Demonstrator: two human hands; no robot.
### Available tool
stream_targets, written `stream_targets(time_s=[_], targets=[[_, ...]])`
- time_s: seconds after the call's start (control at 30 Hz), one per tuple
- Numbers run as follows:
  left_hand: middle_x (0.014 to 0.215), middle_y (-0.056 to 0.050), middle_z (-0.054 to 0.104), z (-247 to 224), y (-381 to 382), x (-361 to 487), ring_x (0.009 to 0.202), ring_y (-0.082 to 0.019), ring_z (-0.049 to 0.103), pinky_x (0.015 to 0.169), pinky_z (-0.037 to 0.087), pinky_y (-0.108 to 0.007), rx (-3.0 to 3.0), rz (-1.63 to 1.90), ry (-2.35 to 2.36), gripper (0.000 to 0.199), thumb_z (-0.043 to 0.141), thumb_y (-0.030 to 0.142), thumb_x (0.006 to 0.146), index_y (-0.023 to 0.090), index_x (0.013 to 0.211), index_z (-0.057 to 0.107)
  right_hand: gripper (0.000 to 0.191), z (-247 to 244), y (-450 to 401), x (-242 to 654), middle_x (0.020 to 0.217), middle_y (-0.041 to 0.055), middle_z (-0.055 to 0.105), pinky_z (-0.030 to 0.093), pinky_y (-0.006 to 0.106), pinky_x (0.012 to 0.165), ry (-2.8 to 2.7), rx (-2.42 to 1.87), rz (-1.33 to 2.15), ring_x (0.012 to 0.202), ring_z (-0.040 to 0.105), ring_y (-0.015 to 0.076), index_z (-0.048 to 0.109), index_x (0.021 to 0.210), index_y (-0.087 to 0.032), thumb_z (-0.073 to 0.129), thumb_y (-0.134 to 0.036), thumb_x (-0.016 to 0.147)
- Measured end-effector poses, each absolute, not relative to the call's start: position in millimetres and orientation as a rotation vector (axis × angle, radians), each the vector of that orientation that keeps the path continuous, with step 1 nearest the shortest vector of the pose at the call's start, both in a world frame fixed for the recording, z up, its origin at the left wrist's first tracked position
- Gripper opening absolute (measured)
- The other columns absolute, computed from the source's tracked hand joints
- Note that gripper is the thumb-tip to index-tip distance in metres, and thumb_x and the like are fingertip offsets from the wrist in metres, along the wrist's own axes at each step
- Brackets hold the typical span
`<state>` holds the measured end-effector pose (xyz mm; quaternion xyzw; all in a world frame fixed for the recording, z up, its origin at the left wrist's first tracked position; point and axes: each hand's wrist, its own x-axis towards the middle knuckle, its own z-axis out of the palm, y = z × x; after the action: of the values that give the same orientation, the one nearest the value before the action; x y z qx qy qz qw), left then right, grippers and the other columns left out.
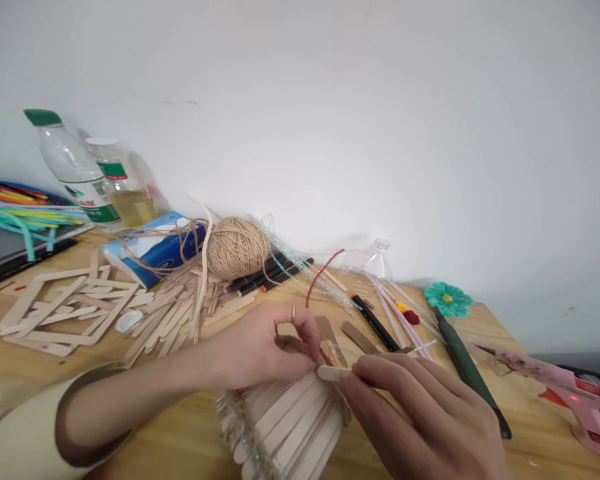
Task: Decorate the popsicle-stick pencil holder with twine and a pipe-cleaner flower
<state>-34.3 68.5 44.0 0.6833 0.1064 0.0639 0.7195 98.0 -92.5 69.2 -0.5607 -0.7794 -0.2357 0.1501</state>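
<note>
A craft made of popsicle sticks stands in front of me, its edges trimmed with twine and glittery strands. My left hand is closed at its upper rim, with thumb and forefinger pinched over the twine border. Between the thumb and fingers of my right hand is a single popsicle stick, its rounded end beside the left fingertips at the rim. A thin red and orange strand shows just behind that spot. My left fingers hide part of the rim.
Loose popsicle sticks lie at left, near a twine ball, a blue packet and two bottles. Markers, a green flower, a dark green tool and a pink glue gun are rightward.
</note>
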Motion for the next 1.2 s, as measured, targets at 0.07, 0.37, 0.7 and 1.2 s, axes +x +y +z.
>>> stream_targets(time_s=[0.07, 0.37, 0.7, 1.2], targets=[[0.071, 0.005, 0.058, 44.6, 69.0, -34.3, 0.067, -0.009, 0.053, 0.067, 0.044, -0.022, 1.527, 0.135, 0.235, 0.008, 0.060, 0.010, 0.066, 0.017, 0.067, 0.055, 0.026, 65.8, -94.4, 99.3, 0.076, 0.0042, 0.067, 0.051, 0.027, 0.059, -2.224, -1.619, -0.667, 0.067, 0.064, 0.0146, 0.063, 0.085, -0.017, 0.040, -0.005, 0.090], [0.082, 0.000, 0.062, 51.7, 78.5, -38.3, 0.081, -0.015, 0.055, 0.077, 0.042, -0.026, 1.681, 0.033, 0.178, 0.013, 0.053, 0.023, 0.076, 0.017, 0.081, 0.063, 0.007, 67.5, -104.2, 108.2, 0.069, -0.0024, 0.057, 0.046, 0.016, 0.046, -1.746, -1.786, -0.181, 0.052, 0.054, 0.0093, 0.051, 0.087, -0.022, 0.052, -0.016, 0.086], [0.122, -0.005, 0.053, 50.5, 79.4, -43.5, 0.116, -0.025, 0.047, 0.098, 0.036, -0.037, 1.737, -0.223, 0.207, 0.068, 0.075, 0.027, 0.064, 0.023, 0.123, 0.042, 0.007, 27.4, -97.3, 95.0, 0.067, -0.0035, 0.048, 0.040, 0.016, 0.047, -1.563, -1.801, 0.400, 0.054, 0.045, 0.0089, 0.053, 0.086, -0.019, 0.055, -0.016, 0.080], [0.136, -0.009, 0.044, 28.0, 93.4, -37.1, 0.128, -0.029, 0.037, 0.107, 0.024, -0.045, 1.652, 0.016, 0.084, 0.073, 0.079, 0.040, 0.062, 0.026, 0.127, 0.048, 0.019, 35.4, -99.6, 95.4, 0.066, -0.0028, 0.046, 0.035, 0.021, 0.052, -1.245, -1.721, 0.535, 0.058, 0.043, 0.0122, 0.054, 0.073, -0.021, 0.054, -0.035, 0.086]])
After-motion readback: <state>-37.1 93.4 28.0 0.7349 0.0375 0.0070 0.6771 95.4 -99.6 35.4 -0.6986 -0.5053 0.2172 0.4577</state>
